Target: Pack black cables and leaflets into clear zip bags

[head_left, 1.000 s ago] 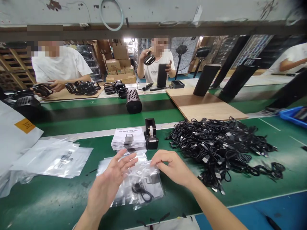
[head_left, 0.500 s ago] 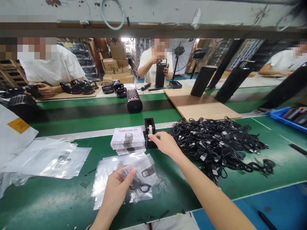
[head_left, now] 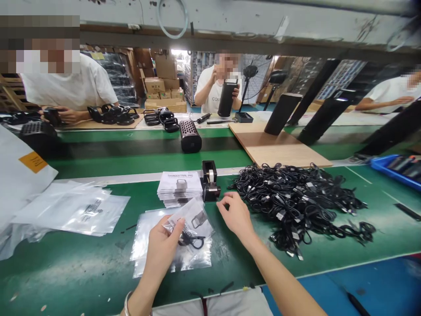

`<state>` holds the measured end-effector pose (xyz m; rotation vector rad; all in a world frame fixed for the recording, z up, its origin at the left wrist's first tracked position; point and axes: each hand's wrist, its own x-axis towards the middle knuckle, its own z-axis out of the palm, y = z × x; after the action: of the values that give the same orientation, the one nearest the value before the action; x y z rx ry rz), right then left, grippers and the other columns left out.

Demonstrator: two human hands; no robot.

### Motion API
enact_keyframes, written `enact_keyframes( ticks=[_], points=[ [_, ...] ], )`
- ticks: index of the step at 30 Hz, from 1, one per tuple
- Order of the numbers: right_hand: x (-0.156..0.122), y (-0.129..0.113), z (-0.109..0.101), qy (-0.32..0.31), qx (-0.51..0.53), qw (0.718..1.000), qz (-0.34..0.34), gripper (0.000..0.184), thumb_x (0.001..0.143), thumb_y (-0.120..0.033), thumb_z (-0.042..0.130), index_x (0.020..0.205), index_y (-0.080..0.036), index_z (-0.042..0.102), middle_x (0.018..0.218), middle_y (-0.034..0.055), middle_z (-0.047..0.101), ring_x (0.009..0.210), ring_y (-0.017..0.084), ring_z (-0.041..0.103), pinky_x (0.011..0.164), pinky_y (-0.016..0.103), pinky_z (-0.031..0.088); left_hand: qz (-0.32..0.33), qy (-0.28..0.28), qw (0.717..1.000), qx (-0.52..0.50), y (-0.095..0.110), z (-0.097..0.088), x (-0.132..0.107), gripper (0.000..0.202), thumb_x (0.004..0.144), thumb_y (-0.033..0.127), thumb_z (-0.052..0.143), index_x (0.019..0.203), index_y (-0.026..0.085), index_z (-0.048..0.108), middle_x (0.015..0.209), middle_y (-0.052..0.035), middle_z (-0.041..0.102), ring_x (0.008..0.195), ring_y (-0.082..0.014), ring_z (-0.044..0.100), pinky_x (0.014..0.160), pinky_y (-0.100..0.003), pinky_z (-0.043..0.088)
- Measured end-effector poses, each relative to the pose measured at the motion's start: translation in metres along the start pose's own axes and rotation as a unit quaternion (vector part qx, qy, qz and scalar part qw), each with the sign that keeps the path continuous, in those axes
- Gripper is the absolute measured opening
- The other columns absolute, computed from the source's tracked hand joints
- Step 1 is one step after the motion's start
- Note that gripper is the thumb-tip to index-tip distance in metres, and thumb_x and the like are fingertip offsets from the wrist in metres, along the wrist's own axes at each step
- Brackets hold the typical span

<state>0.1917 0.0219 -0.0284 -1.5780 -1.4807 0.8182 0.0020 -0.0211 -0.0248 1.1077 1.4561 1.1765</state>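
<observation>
My left hand [head_left: 162, 248] is closed on a clear plastic bag [head_left: 196, 218] that holds a black cable and a printed leaflet, lifted slightly above a small stack of clear bags [head_left: 144, 250] on the green table. My right hand [head_left: 235, 215] hovers just right of the bag, close in front of a black tape dispenser [head_left: 209, 186]. Its thumb and fingers are pinched together; what they pinch is too small to make out. A stack of leaflets [head_left: 180, 186] lies left of the dispenser.
A big heap of black cables [head_left: 296, 202] fills the table to the right. More clear bags [head_left: 75, 210] lie at the left. A black perforated cylinder [head_left: 190, 136] lies on the conveyor, beside a wooden board [head_left: 279, 147]. Several people work across the belt.
My left hand has taken up the bag from the stack. My right hand went to the tape dispenser and has drawn back a little toward the bag.
</observation>
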Motion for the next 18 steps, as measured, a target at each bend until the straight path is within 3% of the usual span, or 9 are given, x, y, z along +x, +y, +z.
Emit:
enact_keyframes(
  ticks=[3, 5, 7, 9, 12, 15, 18],
  points=[
    [-0.019, -0.013, -0.003, -0.095, 0.048, 0.994, -0.01, 0.019, 0.079, -0.031, 0.051, 0.065, -0.018, 0.056, 0.069, 0.0016, 0.057, 0.065, 0.015, 0.056, 0.064, 0.029, 0.044, 0.001, -0.008, 1.0, 0.024, 0.002, 0.002, -0.003, 0.026, 0.075, 0.041, 0.057, 0.078, 0.016, 0.059, 0.064, 0.0011, 0.058, 0.062, -0.0146, 0.053, 0.057, -0.023, 0.041],
    [-0.029, -0.025, 0.001, -0.191, 0.124, 0.974, -0.006, 0.022, 0.08, -0.035, 0.05, 0.068, -0.018, 0.056, 0.064, -0.0003, 0.058, 0.055, 0.012, 0.054, 0.055, 0.023, 0.043, 0.009, -0.012, 0.999, 0.048, 0.004, 0.005, -0.007, 0.026, 0.075, 0.042, 0.057, 0.075, 0.016, 0.058, 0.061, 0.0025, 0.056, 0.058, -0.0126, 0.049, 0.054, -0.021, 0.039],
    [-0.033, -0.034, 0.009, -0.238, 0.17, 0.956, 0.02, 0.025, 0.08, -0.038, 0.05, 0.067, -0.017, 0.054, 0.064, 0.0, 0.06, 0.048, 0.009, 0.052, 0.048, 0.021, 0.041, 0.018, -0.001, 0.997, 0.071, 0.008, 0.008, -0.012, 0.025, 0.075, 0.041, 0.058, 0.072, 0.017, 0.059, 0.058, 0.0038, 0.054, 0.055, -0.011, 0.047, 0.051, -0.019, 0.037],
    [-0.032, -0.037, 0.017, -0.231, 0.15, 0.96, 0.049, 0.029, 0.079, -0.042, 0.05, 0.065, -0.017, 0.054, 0.061, 0.0002, 0.062, 0.041, 0.008, 0.049, 0.043, 0.02, 0.038, 0.014, 0.008, 0.997, 0.079, 0.012, 0.011, -0.016, 0.024, 0.073, 0.041, 0.059, 0.07, 0.017, 0.06, 0.055, 0.0046, 0.054, 0.052, -0.0099, 0.046, 0.048, -0.018, 0.036],
    [-0.03, -0.035, 0.025, -0.21, 0.038, 0.976, 0.053, 0.04, 0.078, -0.05, 0.049, 0.054, -0.018, 0.053, 0.046, -0.0003, 0.059, 0.038, 0.01, 0.05, 0.042, 0.021, 0.036, -0.006, 0.011, 0.998, 0.055, 0.015, 0.011, -0.018, 0.026, 0.071, 0.042, 0.061, 0.071, 0.016, 0.061, 0.053, 0.005, 0.054, 0.05, -0.0095, 0.046, 0.045, -0.018, 0.036],
    [-0.035, -0.03, 0.024, -0.178, -0.09, 0.98, -0.001, 0.045, 0.072, -0.056, 0.056, 0.045, -0.02, 0.05, 0.043, -0.0003, 0.057, 0.046, 0.014, 0.053, 0.046, 0.023, 0.033, -0.03, 0.011, 0.999, 0.008, 0.013, 0.0, -0.02, 0.027, 0.069, 0.042, 0.064, 0.079, 0.016, 0.063, 0.057, 0.0033, 0.059, 0.055, -0.012, 0.052, 0.05, -0.02, 0.041],
    [-0.041, -0.021, 0.007, -0.166, -0.147, 0.971, -0.087, 0.028, 0.072, -0.046, 0.062, 0.058, -0.022, 0.059, 0.056, -0.0011, 0.062, 0.054, 0.015, 0.054, 0.049, 0.024, 0.033, -0.022, 0.03, 0.999, 0.007, 0.009, -0.029, -0.029, 0.027, 0.068, 0.037, 0.067, 0.083, 0.015, 0.064, 0.065, 0.0002, 0.066, 0.062, -0.0156, 0.059, 0.055, -0.022, 0.046]
  ],
)
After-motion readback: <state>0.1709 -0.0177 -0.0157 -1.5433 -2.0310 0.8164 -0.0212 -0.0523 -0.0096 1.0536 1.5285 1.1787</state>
